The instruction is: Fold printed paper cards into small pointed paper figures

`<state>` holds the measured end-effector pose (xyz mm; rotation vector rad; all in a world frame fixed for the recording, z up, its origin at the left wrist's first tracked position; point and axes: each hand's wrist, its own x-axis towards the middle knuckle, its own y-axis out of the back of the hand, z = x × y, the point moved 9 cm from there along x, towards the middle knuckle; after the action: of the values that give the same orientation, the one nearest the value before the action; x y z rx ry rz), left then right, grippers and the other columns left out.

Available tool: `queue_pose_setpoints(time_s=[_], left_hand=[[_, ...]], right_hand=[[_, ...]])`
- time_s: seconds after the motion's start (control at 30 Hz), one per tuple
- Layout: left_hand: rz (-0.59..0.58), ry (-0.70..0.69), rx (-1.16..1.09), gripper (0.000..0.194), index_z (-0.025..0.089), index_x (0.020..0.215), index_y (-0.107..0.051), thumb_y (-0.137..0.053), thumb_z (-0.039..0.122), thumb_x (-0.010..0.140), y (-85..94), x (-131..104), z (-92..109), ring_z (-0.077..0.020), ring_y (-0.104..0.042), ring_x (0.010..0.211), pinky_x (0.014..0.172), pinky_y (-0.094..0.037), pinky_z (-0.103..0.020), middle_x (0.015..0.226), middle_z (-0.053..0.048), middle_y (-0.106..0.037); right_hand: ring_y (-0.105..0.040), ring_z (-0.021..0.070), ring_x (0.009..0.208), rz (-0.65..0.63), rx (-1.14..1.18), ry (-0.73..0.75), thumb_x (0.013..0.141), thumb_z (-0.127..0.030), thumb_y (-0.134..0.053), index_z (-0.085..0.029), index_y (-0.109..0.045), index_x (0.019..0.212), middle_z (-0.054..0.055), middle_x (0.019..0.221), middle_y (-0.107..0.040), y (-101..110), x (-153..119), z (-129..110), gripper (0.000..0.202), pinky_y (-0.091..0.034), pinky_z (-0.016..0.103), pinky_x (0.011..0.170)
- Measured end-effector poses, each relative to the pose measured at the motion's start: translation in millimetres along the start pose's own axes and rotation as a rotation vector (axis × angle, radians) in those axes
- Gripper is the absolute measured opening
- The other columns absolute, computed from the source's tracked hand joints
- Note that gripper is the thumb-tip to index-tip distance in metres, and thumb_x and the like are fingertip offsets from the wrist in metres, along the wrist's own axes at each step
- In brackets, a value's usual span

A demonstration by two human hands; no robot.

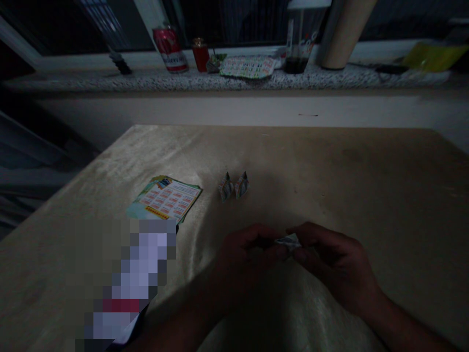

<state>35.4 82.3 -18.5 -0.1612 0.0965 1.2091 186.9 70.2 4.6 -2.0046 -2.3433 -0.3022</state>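
Observation:
Between the fingertips of both hands is a small folded piece of printed paper, light with dark print. My left hand pinches its left side, and my right hand pinches its right side. Both hands are closed and held low over the table, in dim light. Farther back, two small folded paper pieces stand side by side with pointed tips. To their left lies a stack of printed calendar cards. Fine folds of the held piece are too dark to make out.
A pixelated long object lies left of my left forearm. Behind the table, a speckled windowsill bears a red can, a small red bottle, a patterned packet, a clear cup and a yellow item.

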Motion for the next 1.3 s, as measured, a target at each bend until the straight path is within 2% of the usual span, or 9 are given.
queue_pose_setpoints(time_s=[0.1,0.37,0.5,0.6,0.73,0.87,1.0,1.17,1.3], left_hand=[[0.005,0.033,-0.051,0.014,0.019,0.093,-0.077,-0.079,0.030,0.084,-2.8,0,-2,-0.0160,-0.068,0.081,0.074,-0.051,-0.025,0.086,-0.002,-0.076],[0.034,0.048,-0.021,0.011,0.018,0.088,-0.077,-0.079,0.027,0.083,-2.1,0,-7,-0.0153,-0.068,0.078,0.071,-0.051,-0.024,0.082,-0.002,-0.076],[0.004,0.074,-0.052,0.015,0.017,0.087,-0.074,-0.082,0.026,0.078,-7.0,0,-16,-0.0149,-0.067,0.076,0.069,-0.050,-0.024,0.080,-0.001,-0.074],[-0.018,0.149,-0.104,0.022,0.016,0.086,-0.073,-0.086,0.025,0.072,-12.7,1,-23,-0.0148,-0.067,0.074,0.069,-0.050,-0.024,0.079,-0.001,-0.074],[-0.089,0.242,-0.181,0.019,0.013,0.085,-0.073,-0.084,0.023,0.074,-19.7,1,-23,-0.0143,-0.068,0.070,0.068,-0.051,-0.024,0.078,-0.003,-0.075],[-0.151,0.221,-0.187,0.019,0.013,0.088,-0.075,-0.082,0.028,0.079,-19.3,0,-15,-0.0119,-0.064,0.066,0.064,-0.049,-0.023,0.075,-0.002,-0.072],[-0.191,0.185,-0.209,0.019,0.013,0.093,-0.075,-0.078,0.028,0.083,-19.6,-1,-10,-0.0116,-0.061,0.067,0.065,-0.048,-0.023,0.077,-0.002,-0.070],[-0.223,0.139,-0.119,0.012,0.014,0.094,-0.076,-0.073,0.024,0.087,-22.2,-3,-6,-0.0131,-0.062,0.072,0.069,-0.047,-0.024,0.078,-0.003,-0.070],[-0.227,0.136,-0.089,0.011,0.014,0.093,-0.076,-0.071,0.023,0.089,-22.9,-4,-7,-0.0128,-0.062,0.072,0.068,-0.046,-0.023,0.078,-0.002,-0.070]], right_hand=[[-0.067,0.0131,0.072,0.020,0.055,-0.029,0.088,-0.024,-0.076,-0.027,-0.078,0.090,0.000,0.082,-0.071,0,3,-1,0.004,-0.054,0.021,0.062],[-0.066,0.0116,0.068,0.029,0.055,-0.064,0.086,-0.021,-0.077,-0.027,-0.082,0.087,0.000,0.076,-0.071,2,5,-2,0.008,-0.052,0.019,0.058],[-0.064,0.0115,0.064,0.051,0.055,-0.094,0.084,-0.023,-0.079,-0.024,-0.081,0.079,0.001,0.071,-0.070,3,4,2,0.005,-0.050,0.019,0.056],[-0.064,0.0118,0.063,0.047,0.061,-0.117,0.084,-0.024,-0.079,-0.022,-0.080,0.076,0.001,0.070,-0.070,2,2,5,0.008,-0.050,0.020,0.055],[-0.062,0.0113,0.060,0.030,0.157,-0.157,0.085,-0.025,-0.079,-0.021,-0.078,0.074,0.000,0.068,-0.067,1,1,10,0.012,-0.050,0.020,0.054],[-0.061,0.0123,0.060,-0.021,0.200,-0.172,0.089,-0.028,-0.076,-0.020,-0.075,0.074,0.000,0.066,-0.066,0,2,10,0.017,-0.050,0.022,0.053],[-0.063,0.0140,0.059,-0.029,0.171,-0.118,0.091,-0.032,-0.073,-0.020,-0.076,0.076,0.002,0.067,-0.068,1,3,3,0.020,-0.052,0.024,0.053],[-0.064,0.0128,0.058,0.002,0.109,-0.063,0.088,-0.027,-0.076,-0.020,-0.078,0.074,0.003,0.067,-0.070,5,1,-2,0.016,-0.051,0.021,0.052],[-0.062,0.0113,0.056,0.011,0.096,-0.060,0.089,-0.025,-0.075,-0.019,-0.075,0.070,0.002,0.064,-0.068,5,0,-2,0.020,-0.049,0.021,0.050]])
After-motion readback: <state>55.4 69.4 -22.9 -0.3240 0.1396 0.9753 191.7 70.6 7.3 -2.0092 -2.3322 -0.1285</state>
